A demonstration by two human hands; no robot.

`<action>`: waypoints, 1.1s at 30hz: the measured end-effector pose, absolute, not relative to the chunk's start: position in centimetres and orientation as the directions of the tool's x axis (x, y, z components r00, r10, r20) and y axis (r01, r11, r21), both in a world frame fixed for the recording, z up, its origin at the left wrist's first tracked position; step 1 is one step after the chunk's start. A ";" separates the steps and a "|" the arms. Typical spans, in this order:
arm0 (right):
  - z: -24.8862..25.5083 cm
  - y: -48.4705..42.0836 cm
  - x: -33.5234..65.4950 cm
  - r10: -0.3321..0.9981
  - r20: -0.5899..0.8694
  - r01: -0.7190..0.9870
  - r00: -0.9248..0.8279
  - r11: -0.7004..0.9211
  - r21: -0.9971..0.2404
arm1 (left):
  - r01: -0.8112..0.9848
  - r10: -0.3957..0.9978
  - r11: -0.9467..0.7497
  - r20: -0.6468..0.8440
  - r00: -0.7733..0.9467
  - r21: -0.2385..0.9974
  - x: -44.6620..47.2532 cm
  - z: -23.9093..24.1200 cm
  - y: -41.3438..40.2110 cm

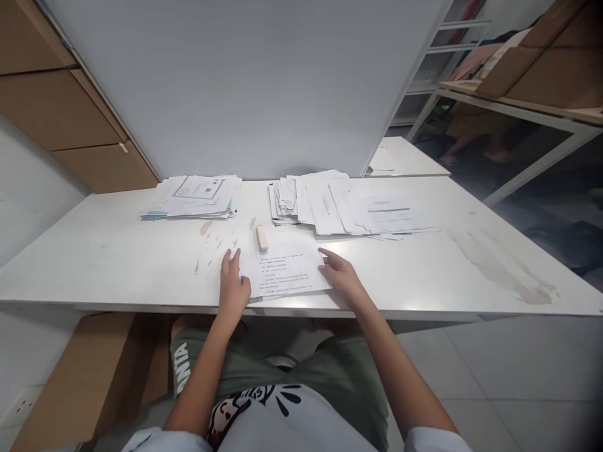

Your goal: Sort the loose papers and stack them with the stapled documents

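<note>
A printed sheet of paper [285,267] lies on a thin stack at the near edge of the white table [117,251]. My left hand [234,285] rests flat on the sheet's left edge, fingers stretched forward. My right hand [340,273] lies on the sheet's right edge with its fingers spread and slightly curled. Neither hand grips anything. A small cream stapler [262,238] sits on the table just beyond the sheet's top edge, between my two hands.
A neat pile of papers [195,198] lies at the back left, a fanned-out pile of papers [351,204] at the back right. A grey partition [254,88] stands behind them. A cardboard box [89,376] sits under the table at left; metal shelving [518,107] stands at right.
</note>
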State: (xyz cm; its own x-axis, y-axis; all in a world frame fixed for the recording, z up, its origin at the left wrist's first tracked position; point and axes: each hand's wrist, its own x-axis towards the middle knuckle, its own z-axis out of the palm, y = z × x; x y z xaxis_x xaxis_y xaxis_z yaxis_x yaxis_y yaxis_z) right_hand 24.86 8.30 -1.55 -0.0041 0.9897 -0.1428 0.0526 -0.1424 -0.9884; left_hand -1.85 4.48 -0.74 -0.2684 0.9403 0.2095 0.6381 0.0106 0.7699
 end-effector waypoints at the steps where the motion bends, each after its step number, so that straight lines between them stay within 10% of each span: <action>1: -1.8 8.2 25.0 0.991 -0.132 0.024 0.000 -0.132 -0.991 | 0.669 0.935 -0.024 0.254 -0.248 0.742 -1.8 -0.9 4.4; 5: -2.2 8.0 25.2 0.993 -0.108 0.076 0.037 -0.111 -0.991 | 0.777 0.889 -0.258 0.457 -0.042 0.574 -1.9 -0.7 3.5; 10: -2.1 8.3 25.0 0.990 -0.119 0.172 0.073 -0.130 -0.977 | 0.748 0.858 -0.508 0.324 0.398 0.426 -3.4 -0.3 2.0; 33: -1.3 7.9 24.6 0.991 -0.084 0.267 0.105 -0.110 -0.957 | 0.739 0.905 -0.422 0.289 0.311 0.525 -4.4 -1.0 1.6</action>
State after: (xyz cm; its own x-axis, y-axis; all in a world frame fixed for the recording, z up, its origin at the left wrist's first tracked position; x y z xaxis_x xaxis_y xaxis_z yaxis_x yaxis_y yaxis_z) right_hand 24.59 7.93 -1.33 0.1048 0.9909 -0.0843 0.2674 -0.1098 -0.9573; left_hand -4.43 1.55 -0.96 0.3112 0.9054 0.2887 0.7392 -0.4215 0.5253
